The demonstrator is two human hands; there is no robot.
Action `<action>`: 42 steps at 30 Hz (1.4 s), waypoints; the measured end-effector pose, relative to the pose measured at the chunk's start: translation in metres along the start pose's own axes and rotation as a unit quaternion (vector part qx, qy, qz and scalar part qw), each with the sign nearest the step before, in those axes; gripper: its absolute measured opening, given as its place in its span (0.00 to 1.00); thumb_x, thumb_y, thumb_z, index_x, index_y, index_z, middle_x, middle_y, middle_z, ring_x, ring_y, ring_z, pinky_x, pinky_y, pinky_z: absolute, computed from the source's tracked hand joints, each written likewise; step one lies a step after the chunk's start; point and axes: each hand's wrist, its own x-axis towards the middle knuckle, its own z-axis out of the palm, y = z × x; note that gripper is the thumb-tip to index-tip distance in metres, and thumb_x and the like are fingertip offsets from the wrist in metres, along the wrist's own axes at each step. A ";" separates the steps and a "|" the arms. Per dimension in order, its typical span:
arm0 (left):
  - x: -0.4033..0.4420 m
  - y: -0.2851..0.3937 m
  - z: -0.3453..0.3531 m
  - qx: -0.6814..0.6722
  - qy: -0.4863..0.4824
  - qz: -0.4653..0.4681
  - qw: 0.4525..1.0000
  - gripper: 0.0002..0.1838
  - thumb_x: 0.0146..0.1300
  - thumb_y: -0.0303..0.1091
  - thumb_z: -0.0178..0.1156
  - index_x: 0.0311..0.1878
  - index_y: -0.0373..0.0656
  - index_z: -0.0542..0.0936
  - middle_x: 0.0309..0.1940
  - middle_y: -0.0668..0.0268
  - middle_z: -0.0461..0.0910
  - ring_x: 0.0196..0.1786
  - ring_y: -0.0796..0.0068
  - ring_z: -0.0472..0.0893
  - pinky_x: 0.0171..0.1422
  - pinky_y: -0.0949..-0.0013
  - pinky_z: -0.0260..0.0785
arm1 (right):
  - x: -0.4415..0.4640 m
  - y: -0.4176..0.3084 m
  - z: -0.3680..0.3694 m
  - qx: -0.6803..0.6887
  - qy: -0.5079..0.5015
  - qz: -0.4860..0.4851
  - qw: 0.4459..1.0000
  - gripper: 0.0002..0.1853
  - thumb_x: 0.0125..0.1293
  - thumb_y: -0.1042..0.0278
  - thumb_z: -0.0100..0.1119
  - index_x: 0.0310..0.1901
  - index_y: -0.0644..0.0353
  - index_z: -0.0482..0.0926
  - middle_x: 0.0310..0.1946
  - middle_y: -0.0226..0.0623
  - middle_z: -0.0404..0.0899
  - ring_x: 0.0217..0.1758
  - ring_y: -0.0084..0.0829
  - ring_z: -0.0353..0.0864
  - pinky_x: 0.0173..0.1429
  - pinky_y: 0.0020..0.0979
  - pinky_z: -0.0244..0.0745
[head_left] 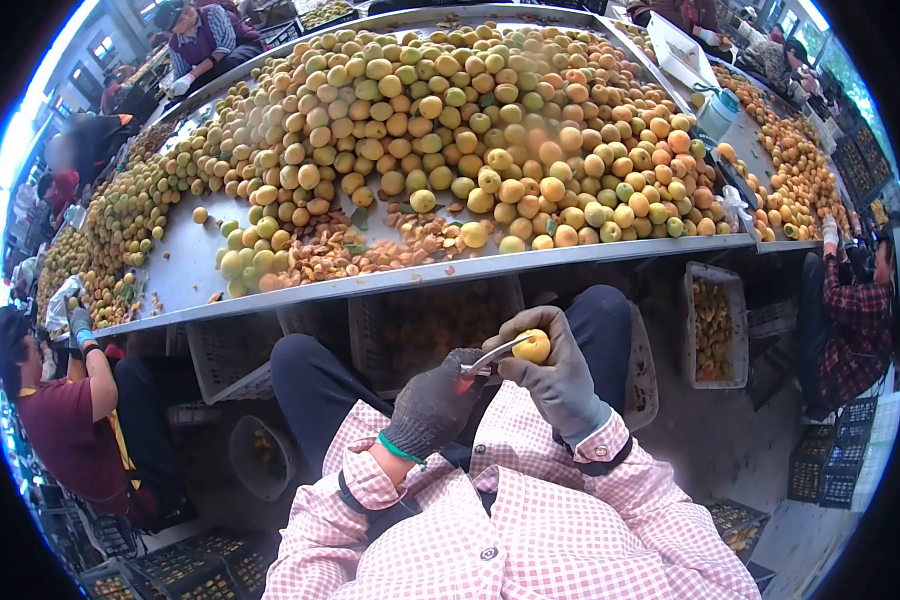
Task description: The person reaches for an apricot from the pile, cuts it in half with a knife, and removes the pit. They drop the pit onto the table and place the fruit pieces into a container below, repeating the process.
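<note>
Above my lap, both gloved hands are close together. My left hand (435,405), in a dark glove with a green cuff, is closed around the handle of a curved metal tool (498,352). The tool's tip reaches to a yellow fruit (532,346). That fruit is pinched between the thumb and fingers of my right hand (555,375), in a grey glove. Beyond my knees, a large heap of yellow-orange fruit (400,110) lies on the metal table (450,270). Opened fruit pieces (390,245) lie near the table's front edge.
White crates (220,360) with fruit pieces stand under the table; another crate (716,325) is at the right. A bucket (262,457) stands left of my legs. Co-workers sit at the far left (75,430) and far right (855,325). A bottle (715,115) stands at the back right.
</note>
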 end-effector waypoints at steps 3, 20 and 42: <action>-0.002 0.003 -0.001 0.027 0.000 -0.012 1.000 0.15 0.62 0.36 0.58 0.52 0.48 0.75 0.38 0.52 0.81 0.41 0.49 0.81 0.42 0.55 0.74 | -0.004 0.000 0.006 0.134 -0.025 0.042 0.990 0.22 0.57 0.85 0.63 0.51 0.60 0.68 0.47 0.39 0.77 0.48 0.26 0.79 0.55 0.27 0.78; 0.007 -0.005 0.003 0.148 0.069 0.063 0.984 0.13 0.57 0.34 0.60 0.46 0.43 0.78 0.30 0.52 0.81 0.32 0.50 0.82 0.33 0.54 0.74 | -0.004 0.006 0.031 0.157 -0.018 -0.045 0.986 0.15 0.63 0.78 0.60 0.49 0.55 0.68 0.42 0.33 0.77 0.57 0.36 0.78 0.74 0.41 0.54; 0.023 -0.025 0.010 0.082 0.101 0.106 0.986 0.14 0.54 0.29 0.60 0.46 0.48 0.79 0.32 0.55 0.81 0.35 0.49 0.81 0.35 0.52 0.72 | 0.010 0.006 0.030 0.085 0.003 -0.055 0.995 0.19 0.63 0.82 0.57 0.52 0.59 0.63 0.50 0.40 0.76 0.54 0.29 0.77 0.61 0.27 0.72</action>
